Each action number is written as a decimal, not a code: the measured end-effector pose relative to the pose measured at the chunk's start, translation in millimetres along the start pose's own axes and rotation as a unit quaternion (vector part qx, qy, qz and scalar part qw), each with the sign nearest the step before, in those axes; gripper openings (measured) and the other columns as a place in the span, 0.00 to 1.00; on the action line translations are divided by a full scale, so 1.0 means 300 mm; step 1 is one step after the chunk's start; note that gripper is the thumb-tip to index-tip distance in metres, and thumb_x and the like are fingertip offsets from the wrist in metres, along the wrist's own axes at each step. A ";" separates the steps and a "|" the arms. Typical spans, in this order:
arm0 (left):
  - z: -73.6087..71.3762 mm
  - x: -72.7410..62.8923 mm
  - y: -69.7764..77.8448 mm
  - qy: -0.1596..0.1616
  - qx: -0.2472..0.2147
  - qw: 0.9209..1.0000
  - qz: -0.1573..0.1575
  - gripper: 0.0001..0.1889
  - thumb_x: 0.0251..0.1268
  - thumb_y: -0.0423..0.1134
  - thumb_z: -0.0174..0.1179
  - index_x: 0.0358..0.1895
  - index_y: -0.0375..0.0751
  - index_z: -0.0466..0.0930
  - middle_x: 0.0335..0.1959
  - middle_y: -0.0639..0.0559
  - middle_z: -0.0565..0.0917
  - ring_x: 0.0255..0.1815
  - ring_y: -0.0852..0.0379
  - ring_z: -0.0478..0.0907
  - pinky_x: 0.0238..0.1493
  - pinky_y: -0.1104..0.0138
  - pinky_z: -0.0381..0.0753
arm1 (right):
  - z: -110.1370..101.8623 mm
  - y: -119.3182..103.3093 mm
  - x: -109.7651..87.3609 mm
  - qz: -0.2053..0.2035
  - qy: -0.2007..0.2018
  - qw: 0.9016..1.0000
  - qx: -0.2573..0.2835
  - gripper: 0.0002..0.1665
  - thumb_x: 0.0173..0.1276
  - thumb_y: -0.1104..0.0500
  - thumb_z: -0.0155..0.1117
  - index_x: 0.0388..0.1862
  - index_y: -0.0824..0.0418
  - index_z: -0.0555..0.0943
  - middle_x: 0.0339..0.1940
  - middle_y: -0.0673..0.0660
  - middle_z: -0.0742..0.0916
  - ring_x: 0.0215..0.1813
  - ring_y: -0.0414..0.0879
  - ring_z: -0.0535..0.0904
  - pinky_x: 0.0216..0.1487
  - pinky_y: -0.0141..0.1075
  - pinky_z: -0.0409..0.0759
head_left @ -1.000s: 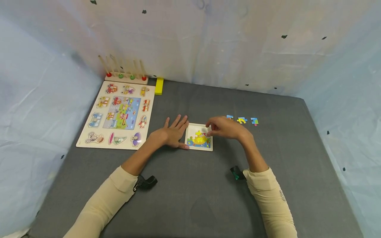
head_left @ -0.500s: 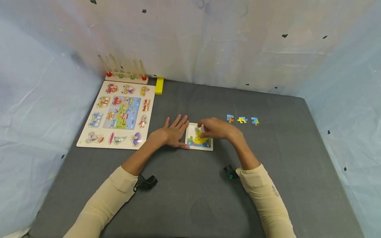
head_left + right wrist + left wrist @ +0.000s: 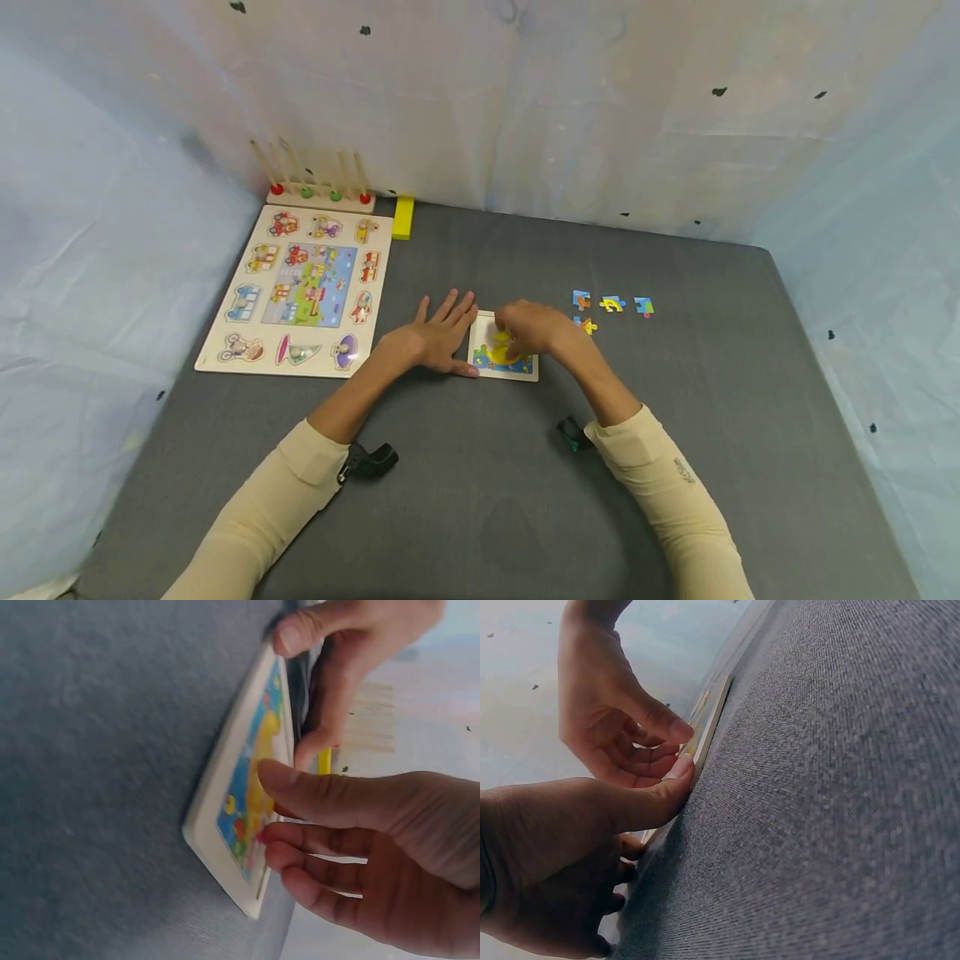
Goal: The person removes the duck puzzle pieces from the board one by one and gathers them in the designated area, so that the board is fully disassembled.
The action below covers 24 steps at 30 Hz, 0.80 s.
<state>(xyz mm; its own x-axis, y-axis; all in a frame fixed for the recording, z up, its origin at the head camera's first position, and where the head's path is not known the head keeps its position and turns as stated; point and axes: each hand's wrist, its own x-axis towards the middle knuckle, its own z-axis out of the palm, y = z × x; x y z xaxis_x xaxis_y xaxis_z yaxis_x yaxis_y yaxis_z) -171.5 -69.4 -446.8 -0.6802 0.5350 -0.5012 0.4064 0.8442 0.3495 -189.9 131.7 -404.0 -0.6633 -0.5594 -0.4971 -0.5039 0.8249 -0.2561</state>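
The sleeves (image 3: pixel 266 492) are beige, the right bearing a small grey marking (image 3: pixel 683 471). Each wrist carries a black mount (image 3: pixel 371 462), the right one showing a green patch (image 3: pixel 575 445).

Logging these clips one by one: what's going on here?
Someone is working on a small jigsaw tray, partly filled. The left hand rests at its left edge, fingers spread; the right hand is over the tray, though whether it holds a piece can't be told. Four loose pieces lie to the right on the dark table, and a larger puzzle board lies to the left.
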 end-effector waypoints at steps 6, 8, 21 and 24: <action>-0.010 -0.010 0.006 0.004 0.000 1.000 0.004 0.58 0.72 0.67 0.59 0.87 0.40 0.31 0.88 0.46 0.24 0.88 0.43 0.19 0.84 0.35 0.25 | 0.017 -0.012 0.004 0.023 0.020 0.999 -0.030 0.30 0.60 0.59 0.81 0.60 0.63 0.82 0.59 0.59 0.87 0.60 0.54 0.83 0.63 0.48 0.83; -0.008 -0.009 0.004 0.005 -0.002 1.000 0.008 0.58 0.72 0.67 0.58 0.87 0.40 0.32 0.88 0.45 0.25 0.88 0.43 0.19 0.84 0.34 0.25 | 0.024 -0.010 0.006 0.017 0.028 0.999 -0.041 0.30 0.60 0.58 0.82 0.59 0.63 0.82 0.58 0.59 0.87 0.59 0.54 0.83 0.63 0.48 0.83; 0.025 0.033 -0.020 0.005 -0.003 1.000 -0.007 0.61 0.69 0.70 0.59 0.87 0.45 0.29 0.87 0.51 0.21 0.88 0.47 0.15 0.83 0.36 0.20 | 0.034 -0.003 -0.008 -0.012 0.077 0.995 -0.055 0.29 0.55 0.58 0.84 0.53 0.63 0.80 0.52 0.59 0.87 0.52 0.54 0.85 0.55 0.47 0.85; 0.027 0.039 -0.027 0.004 -0.009 1.000 -0.009 0.61 0.69 0.70 0.59 0.87 0.46 0.28 0.87 0.52 0.20 0.87 0.48 0.14 0.83 0.37 0.19 | 0.033 -0.001 -0.013 -0.021 0.083 0.996 -0.036 0.28 0.56 0.59 0.83 0.52 0.64 0.80 0.52 0.60 0.87 0.50 0.54 0.85 0.52 0.46 0.85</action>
<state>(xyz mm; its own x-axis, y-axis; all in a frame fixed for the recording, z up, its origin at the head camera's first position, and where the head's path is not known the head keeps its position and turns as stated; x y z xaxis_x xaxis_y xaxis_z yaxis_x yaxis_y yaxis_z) -177.8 -69.7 -461.8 -0.6920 0.5201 -0.5006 0.3835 0.8524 0.3555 -181.9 134.5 -410.1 -0.7208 -0.6033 -0.3414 -0.5673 0.7964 -0.2096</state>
